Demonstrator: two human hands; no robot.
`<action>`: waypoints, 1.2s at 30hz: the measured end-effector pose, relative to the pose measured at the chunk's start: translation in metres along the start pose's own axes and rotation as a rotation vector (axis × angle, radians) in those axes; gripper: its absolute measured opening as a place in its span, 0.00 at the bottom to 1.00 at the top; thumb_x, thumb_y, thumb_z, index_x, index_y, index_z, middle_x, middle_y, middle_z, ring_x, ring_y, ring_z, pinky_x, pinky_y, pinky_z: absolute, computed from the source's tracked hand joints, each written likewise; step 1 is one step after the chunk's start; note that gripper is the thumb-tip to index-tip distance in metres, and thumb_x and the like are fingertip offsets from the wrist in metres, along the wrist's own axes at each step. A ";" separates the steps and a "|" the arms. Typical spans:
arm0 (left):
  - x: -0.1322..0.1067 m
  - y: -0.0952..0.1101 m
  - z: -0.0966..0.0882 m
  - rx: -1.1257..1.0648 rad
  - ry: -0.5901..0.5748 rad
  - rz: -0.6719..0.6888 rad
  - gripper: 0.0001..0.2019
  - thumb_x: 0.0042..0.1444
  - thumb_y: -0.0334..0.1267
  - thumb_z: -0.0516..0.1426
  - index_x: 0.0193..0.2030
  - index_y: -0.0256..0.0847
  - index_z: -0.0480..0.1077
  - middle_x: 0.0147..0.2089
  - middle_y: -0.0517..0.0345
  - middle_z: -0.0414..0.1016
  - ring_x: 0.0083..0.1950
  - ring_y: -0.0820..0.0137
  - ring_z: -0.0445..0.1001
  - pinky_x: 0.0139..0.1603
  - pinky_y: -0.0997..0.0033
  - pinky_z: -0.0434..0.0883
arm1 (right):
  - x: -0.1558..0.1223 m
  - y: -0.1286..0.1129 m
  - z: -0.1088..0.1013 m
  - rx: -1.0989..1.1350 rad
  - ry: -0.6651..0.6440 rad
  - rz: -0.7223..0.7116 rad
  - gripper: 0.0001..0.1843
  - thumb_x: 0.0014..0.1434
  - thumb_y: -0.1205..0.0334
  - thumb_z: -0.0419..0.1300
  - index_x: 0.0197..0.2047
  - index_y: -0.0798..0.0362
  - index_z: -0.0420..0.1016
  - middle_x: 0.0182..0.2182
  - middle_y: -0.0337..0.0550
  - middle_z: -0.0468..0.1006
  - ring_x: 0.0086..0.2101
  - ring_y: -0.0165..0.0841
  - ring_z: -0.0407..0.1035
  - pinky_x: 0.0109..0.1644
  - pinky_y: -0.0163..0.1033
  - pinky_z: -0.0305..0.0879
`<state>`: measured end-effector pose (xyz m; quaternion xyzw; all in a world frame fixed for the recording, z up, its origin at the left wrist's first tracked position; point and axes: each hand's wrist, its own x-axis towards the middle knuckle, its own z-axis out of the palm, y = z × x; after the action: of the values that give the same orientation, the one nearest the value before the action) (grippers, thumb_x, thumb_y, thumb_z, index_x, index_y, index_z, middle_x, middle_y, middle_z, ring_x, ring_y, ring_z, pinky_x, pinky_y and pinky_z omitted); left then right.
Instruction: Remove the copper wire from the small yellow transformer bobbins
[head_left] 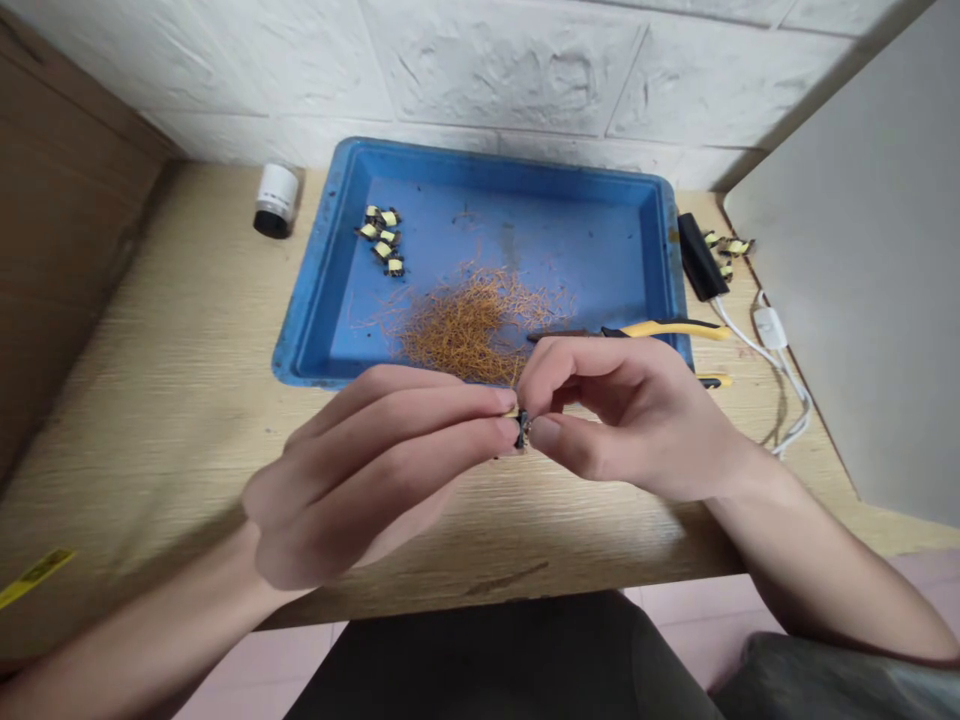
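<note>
My left hand (pixel 382 460) is closed, its fingertips pinching a small transformer (pixel 522 430) with a black base and a bit of yellow tape, just in front of the tray. The thumb and index finger of my right hand (pixel 622 415) meet at the transformer's right end, where tiny metal pins or wire ends show. Most of the part is hidden by my fingers. Behind my hands, a loose heap of copper-coloured wire clippings (pixel 469 325) lies in the blue tray (pixel 495 155). Several similar yellow-taped transformers (pixel 385 240) sit in the tray's left part.
Yellow-and-black handled pliers (pixel 667 328) rest across the tray's right rim. Right of it are a black block (pixel 701 258) with a white cable, an inline switch (pixel 769 328) and more transformers (pixel 735 247). A white bottle with a black cap (pixel 275 200) stands left, and a white wall (pixel 495 70) behind.
</note>
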<state>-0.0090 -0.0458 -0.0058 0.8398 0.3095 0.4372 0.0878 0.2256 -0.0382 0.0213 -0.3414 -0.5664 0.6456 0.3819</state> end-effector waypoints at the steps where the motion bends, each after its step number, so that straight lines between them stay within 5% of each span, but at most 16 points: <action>1: 0.002 0.000 -0.001 -0.004 -0.006 0.042 0.09 0.74 0.37 0.60 0.54 0.49 0.81 0.53 0.60 0.88 0.44 0.66 0.86 0.46 0.61 0.89 | 0.000 0.000 0.000 -0.013 0.007 0.003 0.07 0.58 0.75 0.69 0.34 0.53 0.79 0.27 0.35 0.80 0.28 0.26 0.71 0.31 0.32 0.66; 9: 0.008 0.003 0.004 -0.013 0.034 0.025 0.16 0.74 0.36 0.61 0.65 0.52 0.77 0.53 0.60 0.88 0.45 0.64 0.86 0.45 0.58 0.88 | -0.002 0.002 0.001 -0.065 0.049 -0.048 0.07 0.59 0.73 0.69 0.34 0.52 0.79 0.31 0.36 0.80 0.31 0.27 0.71 0.34 0.34 0.68; 21: 0.011 -0.001 0.000 0.029 -0.004 0.022 0.10 0.74 0.30 0.60 0.57 0.44 0.79 0.49 0.57 0.86 0.46 0.70 0.83 0.48 0.66 0.83 | -0.002 0.002 -0.001 -0.070 0.049 -0.048 0.06 0.62 0.70 0.73 0.37 0.51 0.81 0.30 0.36 0.82 0.31 0.28 0.73 0.34 0.35 0.68; 26: 0.015 -0.008 -0.011 0.052 -0.189 0.102 0.19 0.70 0.26 0.62 0.63 0.46 0.75 0.54 0.56 0.86 0.47 0.67 0.85 0.47 0.67 0.86 | -0.001 0.000 0.002 -0.085 0.148 -0.042 0.08 0.57 0.66 0.78 0.35 0.51 0.83 0.29 0.37 0.84 0.30 0.29 0.75 0.31 0.35 0.70; 30: 0.015 -0.007 -0.011 0.062 -0.175 0.058 0.19 0.70 0.28 0.63 0.63 0.52 0.75 0.51 0.60 0.87 0.44 0.67 0.86 0.45 0.66 0.88 | -0.001 0.001 0.004 -0.136 0.181 -0.091 0.07 0.57 0.67 0.77 0.34 0.51 0.83 0.29 0.38 0.85 0.29 0.30 0.76 0.29 0.35 0.70; 36: 0.017 -0.002 -0.006 0.072 -0.139 0.070 0.14 0.69 0.26 0.64 0.58 0.42 0.77 0.48 0.56 0.88 0.44 0.67 0.85 0.45 0.65 0.87 | -0.003 0.004 0.002 -0.272 0.168 -0.178 0.07 0.63 0.71 0.70 0.34 0.51 0.80 0.28 0.35 0.81 0.29 0.27 0.72 0.33 0.35 0.69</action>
<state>-0.0071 -0.0349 0.0089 0.8811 0.2888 0.3692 0.0637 0.2247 -0.0425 0.0174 -0.3914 -0.6423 0.4960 0.4338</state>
